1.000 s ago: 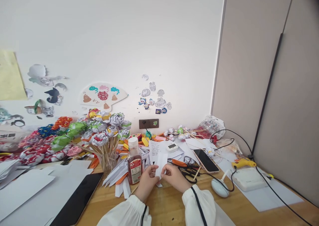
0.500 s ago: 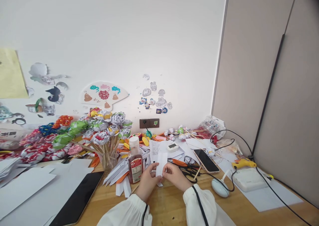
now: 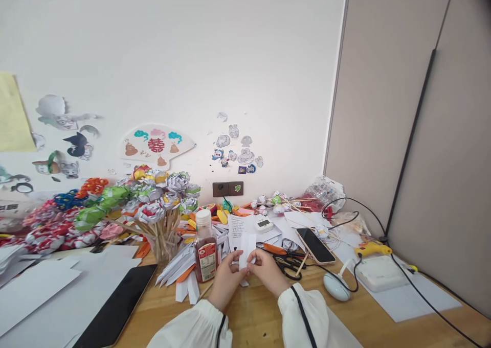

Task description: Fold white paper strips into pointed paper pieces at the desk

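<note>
A narrow strip of white paper [image 3: 248, 244] stands upright between my two hands, above the front of the table. My left hand [image 3: 229, 276] pinches its left edge near the bottom. From the other side, the fingertips of my right hand [image 3: 267, 270] close on the lower right edge. The fingertips of both hands almost meet at the strip's lower end. Just left of my left hand stands a bottle of red-brown liquid [image 3: 206, 253] with a white cap. Black-handled scissors [image 3: 288, 266] lie right of my right hand. A sheet with writing [image 3: 238, 228] lies behind the strip.
Paper flowers on sticks [image 3: 163, 205] fill a holder at the left, beside folded paper pieces [image 3: 178, 266]. A black tablet [image 3: 118, 307] rests on white sheets [image 3: 42, 292]. Rightward are a phone [image 3: 315, 246], a small timer [image 3: 264, 225], a white mouse-shaped device [image 3: 336, 286] and a yellow glue gun [image 3: 372, 249].
The camera view has turned slightly right, so everything sits a little further left. My right fingers have shifted slightly on the paper strip; both hands still hold it.
</note>
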A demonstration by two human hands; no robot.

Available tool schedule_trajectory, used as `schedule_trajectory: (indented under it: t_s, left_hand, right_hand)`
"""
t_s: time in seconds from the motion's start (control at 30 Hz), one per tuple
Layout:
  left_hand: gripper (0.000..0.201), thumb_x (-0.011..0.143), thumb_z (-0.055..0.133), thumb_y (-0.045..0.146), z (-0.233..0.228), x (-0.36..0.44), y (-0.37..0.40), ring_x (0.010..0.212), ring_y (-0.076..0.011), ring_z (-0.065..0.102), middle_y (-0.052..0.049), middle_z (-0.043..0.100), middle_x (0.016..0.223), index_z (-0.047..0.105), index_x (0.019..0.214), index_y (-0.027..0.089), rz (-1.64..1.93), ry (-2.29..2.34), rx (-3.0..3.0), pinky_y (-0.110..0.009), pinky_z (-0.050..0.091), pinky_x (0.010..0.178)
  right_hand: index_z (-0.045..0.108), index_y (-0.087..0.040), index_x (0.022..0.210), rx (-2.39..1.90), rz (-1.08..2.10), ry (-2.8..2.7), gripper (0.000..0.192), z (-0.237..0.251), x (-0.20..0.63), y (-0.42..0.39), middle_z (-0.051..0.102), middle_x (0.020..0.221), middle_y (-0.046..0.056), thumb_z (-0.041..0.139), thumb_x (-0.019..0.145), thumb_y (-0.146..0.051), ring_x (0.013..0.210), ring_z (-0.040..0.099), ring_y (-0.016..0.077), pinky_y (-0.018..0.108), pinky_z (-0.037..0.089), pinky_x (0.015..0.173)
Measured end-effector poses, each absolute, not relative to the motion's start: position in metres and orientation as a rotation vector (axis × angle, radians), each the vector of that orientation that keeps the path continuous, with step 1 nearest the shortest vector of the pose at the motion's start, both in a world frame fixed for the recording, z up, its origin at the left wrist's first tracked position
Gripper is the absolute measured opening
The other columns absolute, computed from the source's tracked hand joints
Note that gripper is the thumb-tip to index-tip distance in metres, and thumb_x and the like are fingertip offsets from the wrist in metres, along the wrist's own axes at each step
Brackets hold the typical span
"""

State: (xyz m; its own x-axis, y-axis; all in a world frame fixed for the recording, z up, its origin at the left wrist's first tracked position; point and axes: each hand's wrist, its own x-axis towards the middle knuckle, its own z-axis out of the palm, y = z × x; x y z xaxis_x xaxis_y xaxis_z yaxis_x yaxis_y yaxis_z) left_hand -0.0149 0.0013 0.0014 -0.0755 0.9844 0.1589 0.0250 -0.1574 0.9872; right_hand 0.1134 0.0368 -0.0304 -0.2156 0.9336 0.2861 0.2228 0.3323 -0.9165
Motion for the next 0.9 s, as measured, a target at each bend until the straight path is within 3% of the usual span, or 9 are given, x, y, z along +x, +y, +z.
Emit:
schedule_trajectory:
  t_s: [0.57, 0.77, 0.9]
  left_hand:
    - [0.043, 0.046, 0.057, 0.007, 0.0065, -0.0123, -0.0032, 0.05, -0.007, 0.052, -0.001, 0.053, 0.081, 0.056, 0.088, 0.014, 1.387, 1.254, 1.314, -0.02, 0.043, 0.047]
    - [0.043, 0.048, 0.057, 0.008, 0.0024, -0.0151, 0.0009, 0.059, -0.012, 0.059, -0.002, 0.054, 0.082, 0.052, 0.09, 0.015, 1.369, 1.18, 1.289, -0.024, 0.047, 0.054]
    - [0.044, 0.049, 0.059, 0.011, -0.0008, -0.0172, 0.0043, 0.065, -0.0154, 0.061, -0.002, 0.055, 0.079, 0.05, 0.091, 0.015, 1.383, 1.129, 1.279, -0.027, 0.049, 0.058]
  right_hand:
    - [0.055, -0.019, 0.076, -1.073, 0.913, -1.661, 0.019, -0.0278, 0.1133, 0.0339, 0.048, 0.059, -0.006, 0.052, 0.06, -0.011, 0.057, 0.048, 0.011, 0.021, 0.036, 0.055]
    - [0.049, -0.018, 0.088, -0.841, 1.225, -1.501, 0.022, -0.0256, 0.1142, 0.0345, 0.055, 0.059, -0.003, 0.05, 0.065, -0.016, 0.055, 0.058, 0.0141, 0.028, 0.045, 0.059]
    - [0.047, -0.019, 0.091, -0.8, 1.264, -1.449, 0.021, -0.0209, 0.1156, 0.0345, 0.055, 0.058, -0.003, 0.046, 0.071, -0.021, 0.053, 0.059, 0.0146, 0.03, 0.046, 0.058]
